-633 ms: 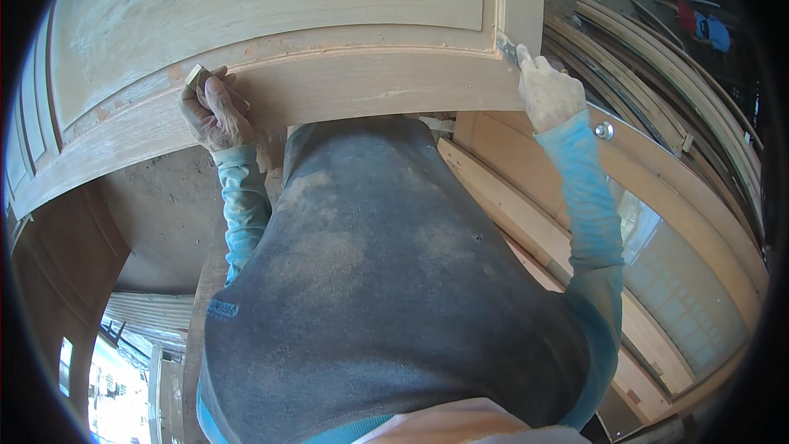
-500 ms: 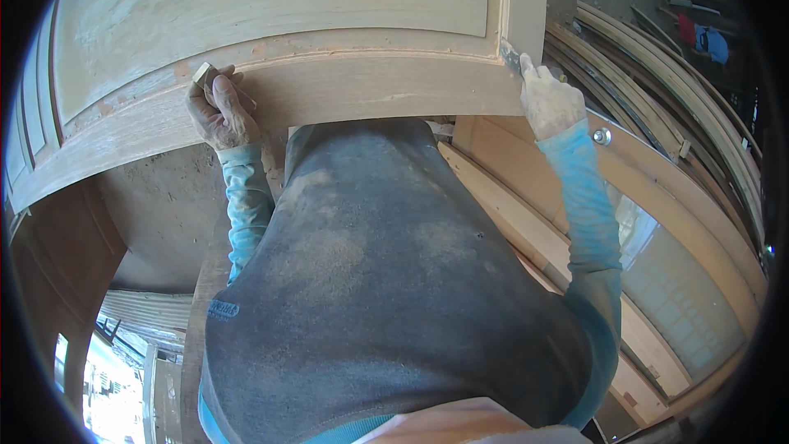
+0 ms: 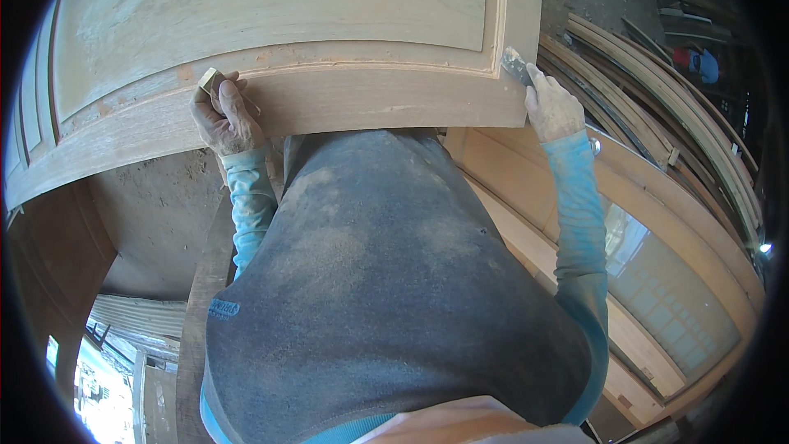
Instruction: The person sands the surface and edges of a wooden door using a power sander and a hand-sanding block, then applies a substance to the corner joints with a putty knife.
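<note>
1. The wooden door panel [image 3: 279,25] lies flat in front of the person, its lower rail nearest the body.
2. The right hand [image 3: 552,107] is clamped on a putty knife [image 3: 516,64], blade at the panel's right corner.
3. The left hand [image 3: 222,119] grips a small pale block [image 3: 210,80] against the rail.
4. Curved wooden frames [image 3: 657,99] are stacked to the right.

Dusty dark grey vest over a light blue long-sleeved top, sleeves to the wrists.
</note>
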`<state>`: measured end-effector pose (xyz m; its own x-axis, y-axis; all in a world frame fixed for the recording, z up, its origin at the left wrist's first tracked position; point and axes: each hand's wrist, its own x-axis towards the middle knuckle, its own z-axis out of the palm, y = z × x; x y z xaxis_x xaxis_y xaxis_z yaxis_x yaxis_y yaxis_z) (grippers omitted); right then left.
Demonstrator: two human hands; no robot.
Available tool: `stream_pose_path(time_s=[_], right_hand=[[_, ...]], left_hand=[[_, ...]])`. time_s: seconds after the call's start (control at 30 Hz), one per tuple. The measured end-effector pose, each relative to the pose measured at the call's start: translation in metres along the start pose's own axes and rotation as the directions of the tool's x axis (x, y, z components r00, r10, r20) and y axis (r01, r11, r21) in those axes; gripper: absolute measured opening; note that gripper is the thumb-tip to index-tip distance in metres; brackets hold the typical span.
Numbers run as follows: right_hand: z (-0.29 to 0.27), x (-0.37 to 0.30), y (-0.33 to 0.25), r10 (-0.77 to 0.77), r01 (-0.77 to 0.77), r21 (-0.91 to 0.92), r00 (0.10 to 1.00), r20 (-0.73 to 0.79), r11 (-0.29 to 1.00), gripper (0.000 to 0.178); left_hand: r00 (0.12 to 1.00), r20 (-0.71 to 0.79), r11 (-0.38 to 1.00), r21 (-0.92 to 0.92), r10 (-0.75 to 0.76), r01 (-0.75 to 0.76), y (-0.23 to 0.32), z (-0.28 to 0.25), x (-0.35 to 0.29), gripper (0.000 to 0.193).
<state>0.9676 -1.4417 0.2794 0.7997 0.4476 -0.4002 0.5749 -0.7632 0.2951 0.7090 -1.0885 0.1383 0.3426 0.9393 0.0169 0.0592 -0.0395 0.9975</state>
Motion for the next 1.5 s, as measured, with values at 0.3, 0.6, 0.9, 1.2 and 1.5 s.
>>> stream_pose_path(time_s=[0.3, 0.6, 0.9, 1.2, 1.5], right_hand=[[0.016, -0.009, -0.005, 0.009, -0.009, 0.027, 1.000, -0.014, 1.000, 0.043], [0.011, -0.010, -0.015, 0.033, -0.031, -0.047, 0.999, 0.038, 0.998, 0.048], [0.014, -0.017, 0.000, -0.031, 0.029, 0.044, 0.999, 0.029, 0.999, 0.045], [0.008, -0.022, -0.003, -0.155, 0.172, 0.166, 0.982, -0.111, 0.971, 0.035], [-0.003, -0.011, -0.007, -0.322, 0.320, -0.121, 0.947, 0.000, 0.940, 0.027]], left_hand=[[0.998, 0.065, 1.000, -0.012, -0.019, 0.019, -0.016, -0.012, 0.004, 0.046], [0.998, 0.057, 1.000, -0.003, 0.022, -0.021, -0.016, -0.010, 0.006, 0.046], [0.999, 0.034, 1.000, -0.011, -0.014, 0.014, -0.005, -0.005, 0.003, 0.041], [0.999, 0.036, 0.999, -0.021, -0.025, 0.025, -0.010, -0.005, 0.003, 0.042], [0.998, 0.059, 1.000, 0.005, 0.012, -0.013, -0.007, -0.007, 0.004, 0.041]])
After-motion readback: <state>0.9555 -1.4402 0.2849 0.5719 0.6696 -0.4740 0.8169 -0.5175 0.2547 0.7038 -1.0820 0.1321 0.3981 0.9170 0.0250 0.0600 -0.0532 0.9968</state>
